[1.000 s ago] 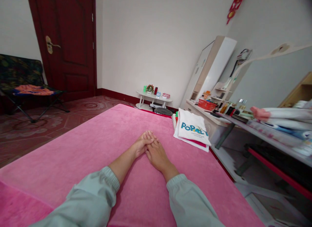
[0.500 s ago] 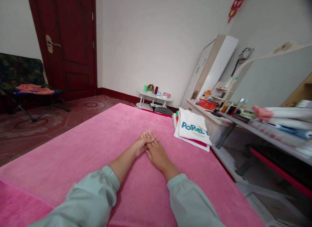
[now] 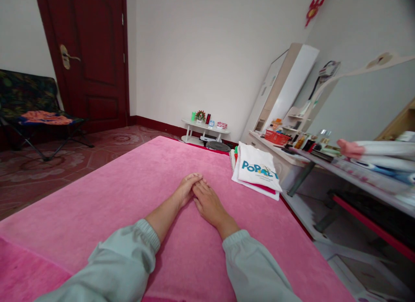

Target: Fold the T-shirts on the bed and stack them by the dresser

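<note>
My left hand (image 3: 186, 190) and my right hand (image 3: 207, 202) rest together on a pink plush cover (image 3: 123, 185). The right hand lies palm down, its fingers stretched out over the left hand's fingers and palm. My left hand is turned partly up, with its thumb straight along the top edge where the two meet. Part of the left fingers is hidden under the right. No object shows in either hand. To the right of the hands lies a folded white printed cloth (image 3: 257, 163), stacked over other folded pieces and a spiral notebook (image 3: 232, 158).
A dressing table (image 3: 259, 142) with a red basket (image 3: 276, 137) and bottles stands right, beside a cluttered grey shelf (image 3: 327, 163). A small white table (image 3: 204, 126) stands beyond the bed's far edge. On the left are a folding chair (image 3: 29, 94) and a dark red door (image 3: 97, 77).
My left thumb has lifted off the right hand's fingers and now lies straight beside them. Both hands stay in the same place on the pink cover. The view has shifted slightly.
</note>
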Demonstrator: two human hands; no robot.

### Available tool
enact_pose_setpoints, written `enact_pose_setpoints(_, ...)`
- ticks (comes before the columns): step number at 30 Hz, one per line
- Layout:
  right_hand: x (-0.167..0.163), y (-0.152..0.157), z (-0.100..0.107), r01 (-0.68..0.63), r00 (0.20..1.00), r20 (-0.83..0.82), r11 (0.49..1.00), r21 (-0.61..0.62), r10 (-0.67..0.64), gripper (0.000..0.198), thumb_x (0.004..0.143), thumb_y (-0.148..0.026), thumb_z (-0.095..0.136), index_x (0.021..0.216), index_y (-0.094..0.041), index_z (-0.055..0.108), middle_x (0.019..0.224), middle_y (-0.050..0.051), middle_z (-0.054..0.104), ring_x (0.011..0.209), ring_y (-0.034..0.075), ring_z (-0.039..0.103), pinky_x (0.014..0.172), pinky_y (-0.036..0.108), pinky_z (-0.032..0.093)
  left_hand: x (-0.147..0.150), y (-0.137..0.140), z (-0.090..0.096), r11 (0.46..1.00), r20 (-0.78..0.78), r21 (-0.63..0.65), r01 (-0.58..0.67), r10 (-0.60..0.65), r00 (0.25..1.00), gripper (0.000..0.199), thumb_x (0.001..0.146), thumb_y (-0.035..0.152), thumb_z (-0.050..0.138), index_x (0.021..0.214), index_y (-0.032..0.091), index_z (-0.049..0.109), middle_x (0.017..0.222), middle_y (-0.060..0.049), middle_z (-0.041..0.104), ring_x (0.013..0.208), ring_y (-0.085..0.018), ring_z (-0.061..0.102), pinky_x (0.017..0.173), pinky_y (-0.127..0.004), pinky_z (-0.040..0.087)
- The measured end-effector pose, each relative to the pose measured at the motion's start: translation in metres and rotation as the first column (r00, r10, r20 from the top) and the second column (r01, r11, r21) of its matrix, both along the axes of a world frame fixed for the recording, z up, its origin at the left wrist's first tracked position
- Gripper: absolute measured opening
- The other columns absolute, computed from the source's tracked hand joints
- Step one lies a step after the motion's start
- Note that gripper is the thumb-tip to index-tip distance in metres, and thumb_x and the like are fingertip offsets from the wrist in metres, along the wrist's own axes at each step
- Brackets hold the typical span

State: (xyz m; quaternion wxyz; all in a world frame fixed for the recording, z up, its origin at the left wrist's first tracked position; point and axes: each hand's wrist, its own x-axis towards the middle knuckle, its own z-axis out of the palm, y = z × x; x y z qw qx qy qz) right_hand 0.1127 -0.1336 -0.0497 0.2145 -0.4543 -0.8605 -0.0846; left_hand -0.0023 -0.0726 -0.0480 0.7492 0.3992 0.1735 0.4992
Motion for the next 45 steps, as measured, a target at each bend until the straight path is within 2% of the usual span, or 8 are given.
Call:
enact_pose_setpoints(10,-0.0026,-0.0045,0.0084,-0.055,0.998,-0.041,0.998,-0.002,0.055,0.066,0.081,-0.006,0.044,0.145,-0.013,0.031,0.149,0.011,0.035,0.141,0.018,0.021,0.116,0.041,0.022,-0.0004,0.0028,-0.0038,0.998,-0.041,0.061,-0.008,0.010,0.999,0.027,0.067,0.034,0.076,0.071,0.010,0.065,0.071,-0.008,0.070,0.070,-0.018,0.067,0.071,-0.027,0.050)
enact_pose_setpoints(37,-0.0032,-0.0051,0.0099,-0.101,0.992,-0.072,0.995,-0.008,0.100,0.064,0.079,-0.004,0.046,0.142,-0.014,0.036,0.147,0.012,0.039,0.140,0.019,0.025,0.116,0.044,0.023,-0.0014,0.0037,-0.0036,0.998,-0.045,0.054,0.016,-0.014,0.999,0.033,0.065,0.039,0.079,0.068,0.011,0.063,0.068,-0.007,0.069,0.064,-0.015,0.065,0.066,-0.026,0.049)
enact_pose_setpoints(45,-0.0025,-0.0032,0.0089,-0.110,0.988,-0.112,0.994,-0.027,0.107,0.060,0.081,-0.007,0.048,0.140,-0.014,0.039,0.145,0.012,0.041,0.139,0.019,0.027,0.116,0.041,0.023,0.0017,0.0044,-0.0064,0.999,-0.012,0.017,-0.027,0.027,1.000,0.026,0.061,0.028,0.081,0.068,0.011,0.062,0.067,-0.004,0.067,0.065,-0.014,0.064,0.068,-0.026,0.049)
